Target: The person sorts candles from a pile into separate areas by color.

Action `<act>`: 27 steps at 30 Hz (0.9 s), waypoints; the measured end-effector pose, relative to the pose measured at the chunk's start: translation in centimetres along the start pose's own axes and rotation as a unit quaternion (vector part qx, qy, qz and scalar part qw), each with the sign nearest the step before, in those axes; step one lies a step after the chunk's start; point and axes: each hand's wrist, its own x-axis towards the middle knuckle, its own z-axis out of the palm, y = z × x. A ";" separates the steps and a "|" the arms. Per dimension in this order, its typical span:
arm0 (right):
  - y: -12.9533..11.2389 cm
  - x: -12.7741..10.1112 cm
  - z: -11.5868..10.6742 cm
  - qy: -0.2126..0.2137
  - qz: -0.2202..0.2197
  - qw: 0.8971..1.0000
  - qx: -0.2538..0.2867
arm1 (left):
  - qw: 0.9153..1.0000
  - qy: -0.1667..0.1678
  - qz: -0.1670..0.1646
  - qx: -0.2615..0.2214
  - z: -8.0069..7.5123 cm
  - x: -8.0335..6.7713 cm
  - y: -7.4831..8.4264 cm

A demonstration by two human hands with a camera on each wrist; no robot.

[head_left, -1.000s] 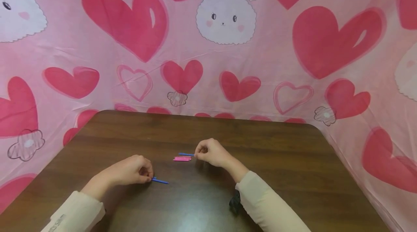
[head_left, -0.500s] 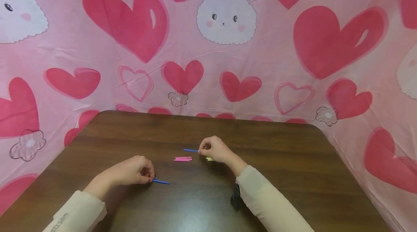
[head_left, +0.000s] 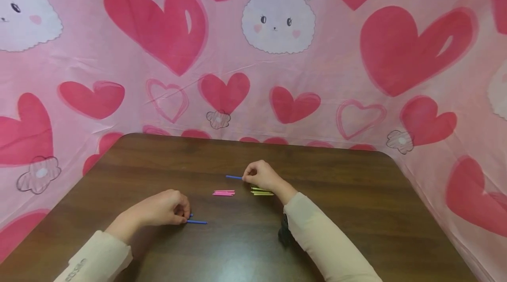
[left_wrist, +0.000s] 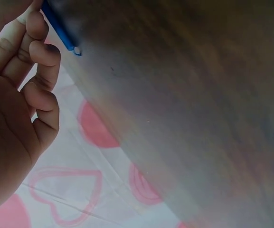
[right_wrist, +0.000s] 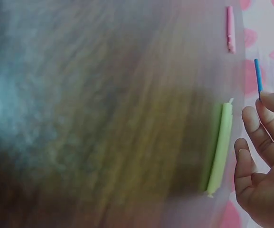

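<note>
Nearest the person, two cream sleeves reach in over the dark wooden bench [head_left: 356,194], and a small black object [head_left: 284,231] sits under the right sleeve.

The pink sticks [head_left: 223,193], a small bundle lying flat near the middle of the bench, serve as the landmark.

Nearer than the pink sticks and to their left, the left hand [head_left: 164,208] rests on the bench with its fingers curled, pinching one end of a blue stick [head_left: 196,221]. That stick lies flat on the wood and points right, ending just short of the pink sticks and nearer the person. In the left wrist view the same hand [left_wrist: 18,90] shows curled fingers, with the blue stick [left_wrist: 61,29] running out from the fingertips across the bench.

Level with the pink sticks and just to their right lie the green sticks [head_left: 262,192], flat and apart from them. In the right wrist view they [right_wrist: 220,147] appear as a pale green bundle just beside the fingers.

Beyond the pink sticks and slightly right, the right hand [head_left: 262,175] is closed loosely, pinching the right end of a second blue stick [head_left: 233,177] that points left. Whether this stick touches the bench cannot be told. The right wrist view shows the hand [right_wrist: 265,161] with the stick [right_wrist: 258,76] at its fingertip.

Farthest back, a pink cloth [head_left: 336,66] printed with hearts and rabbits hangs around the bench.
</note>
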 end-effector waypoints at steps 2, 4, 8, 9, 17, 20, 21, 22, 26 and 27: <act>0.2 0.1 0.1 -0.003 0.003 1.000 0.000 | 1.000 -0.002 0.000 -0.002 0.0 0.0 0.1; 0.5 0.3 0.2 -0.007 0.001 1.000 0.001 | 1.000 -0.003 0.001 -0.006 0.0 0.0 0.1; 0.9 0.6 0.1 -0.016 -0.008 1.000 -0.005 | 1.000 -0.005 -0.001 -0.011 -0.2 0.1 0.1; 0.9 0.6 0.0 -0.019 -0.011 1.000 -0.009 | 1.000 -0.006 -0.002 -0.013 -0.2 0.1 0.1; 1.4 1.1 -0.1 -0.026 0.000 1.000 -0.008 | 1.000 -0.009 -0.010 -0.011 -0.2 0.0 0.1; 1.6 1.1 0.1 -0.017 0.007 1.000 -0.002 | 1.000 -0.009 -0.009 -0.009 -0.1 0.0 0.1; 1.6 1.1 0.2 -0.013 0.008 1.000 0.000 | 1.000 -0.009 -0.010 -0.009 -0.1 0.0 0.0; 1.5 1.1 0.2 -0.009 0.009 1.000 0.002 | 1.000 -0.009 -0.010 -0.010 -0.1 -0.1 0.0; 1.5 1.1 0.5 -0.003 0.014 1.000 0.003 | 1.000 -0.009 -0.010 -0.010 0.0 -0.1 -0.1; 1.5 1.2 0.6 -0.002 0.016 1.000 0.001 | 1.000 -0.009 -0.010 -0.009 0.1 -0.2 -0.1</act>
